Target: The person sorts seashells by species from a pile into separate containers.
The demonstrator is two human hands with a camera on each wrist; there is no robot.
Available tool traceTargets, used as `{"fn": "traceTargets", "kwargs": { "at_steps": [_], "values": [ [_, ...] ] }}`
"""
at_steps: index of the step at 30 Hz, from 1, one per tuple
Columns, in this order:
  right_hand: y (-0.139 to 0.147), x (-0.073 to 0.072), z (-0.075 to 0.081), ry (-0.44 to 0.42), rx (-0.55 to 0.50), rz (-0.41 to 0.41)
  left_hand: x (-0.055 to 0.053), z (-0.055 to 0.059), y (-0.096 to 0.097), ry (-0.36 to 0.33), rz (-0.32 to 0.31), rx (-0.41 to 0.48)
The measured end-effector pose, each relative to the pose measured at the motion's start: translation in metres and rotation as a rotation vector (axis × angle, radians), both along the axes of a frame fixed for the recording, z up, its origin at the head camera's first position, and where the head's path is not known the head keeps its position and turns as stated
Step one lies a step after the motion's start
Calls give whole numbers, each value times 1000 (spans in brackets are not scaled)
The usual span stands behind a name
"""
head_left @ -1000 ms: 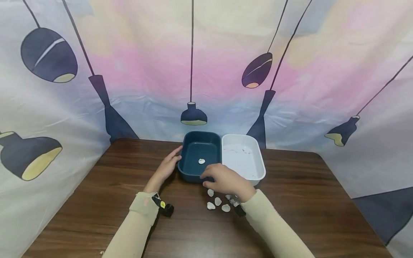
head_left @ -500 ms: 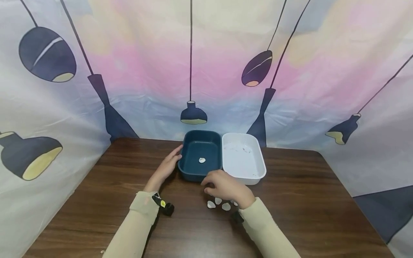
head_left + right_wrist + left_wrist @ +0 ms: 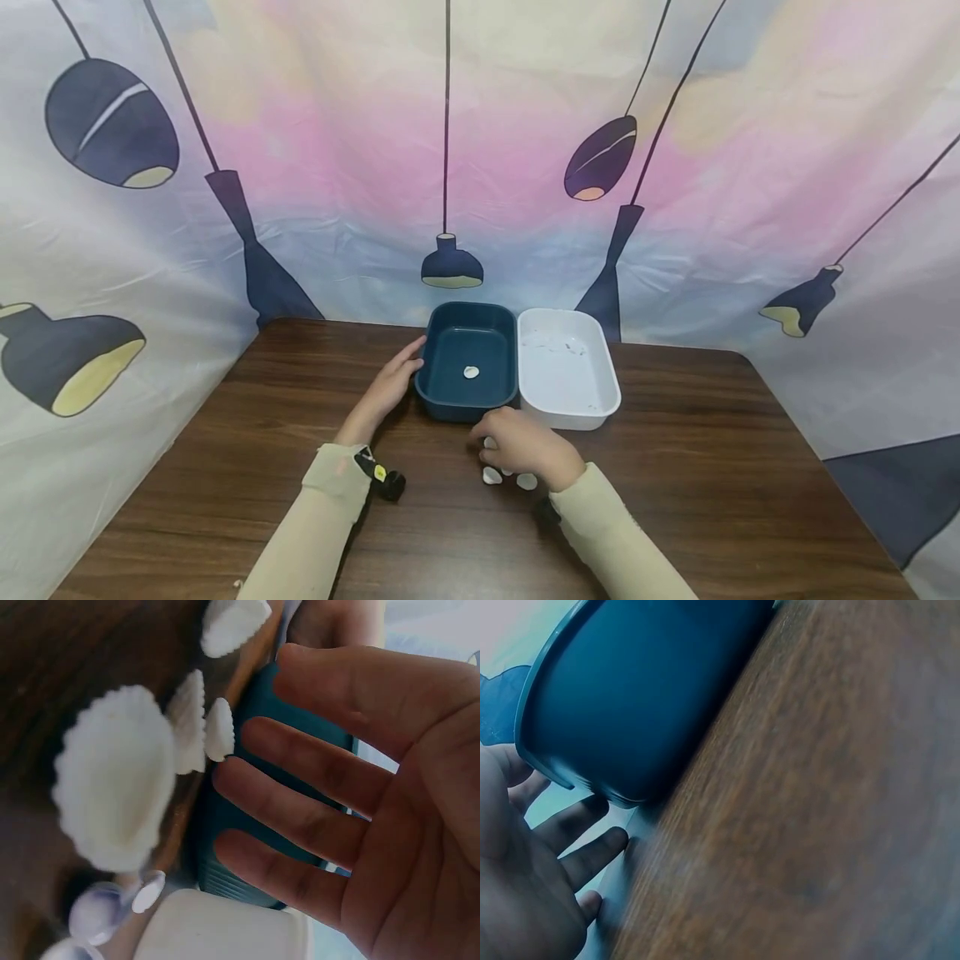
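Observation:
A single white seashell [image 3: 471, 372] lies inside the dark blue tub [image 3: 467, 412]. My left hand [image 3: 387, 387] is at that tub's left side, fingers loosely spread; in the left wrist view its fingertips reach the rim and wall. In front of the tub, my right hand [image 3: 525, 442] hovers low over a loose group of seashells [image 3: 491, 476], partly covering them. The right wrist view has its fingers extended and apart with nothing held, near a ribbed white seashell [image 3: 116, 780] and several others. Small purplish shells [image 3: 97, 911] sit at that view's lower left.
Against the blue tub's right side stands a white tub [image 3: 568, 379] with small dark specks inside. Both are on a brown wooden table [image 3: 690, 467], near its back edge. A cloth backdrop [image 3: 360, 150] printed with lamps hangs behind.
My right hand has drawn back from the blue tub's front edge and lowered over the shells on the table. The left hand stays beside the tub.

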State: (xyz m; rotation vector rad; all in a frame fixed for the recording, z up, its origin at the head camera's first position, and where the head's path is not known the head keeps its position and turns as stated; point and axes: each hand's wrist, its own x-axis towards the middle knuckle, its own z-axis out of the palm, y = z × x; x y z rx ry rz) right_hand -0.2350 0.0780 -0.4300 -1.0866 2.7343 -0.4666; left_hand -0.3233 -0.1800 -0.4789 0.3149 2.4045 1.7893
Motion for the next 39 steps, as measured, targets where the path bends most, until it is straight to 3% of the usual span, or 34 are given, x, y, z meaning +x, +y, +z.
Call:
{"fn": "traceTargets", "kwargs": {
  "at_steps": [7, 14, 23, 39],
  "values": [
    [-1, -1, -8, 17, 40, -17, 1, 2, 3, -7, 55, -10],
    [-3, 1, -12, 81, 88, -81, 2, 4, 4, -3, 54, -3],
    [-5, 3, -10, 57, 70, -105, -1, 3, 4, 6, 62, -11],
    [-8, 4, -14, 75, 90, -94, 0, -1, 1, 0, 55, -15]
  ]
}}
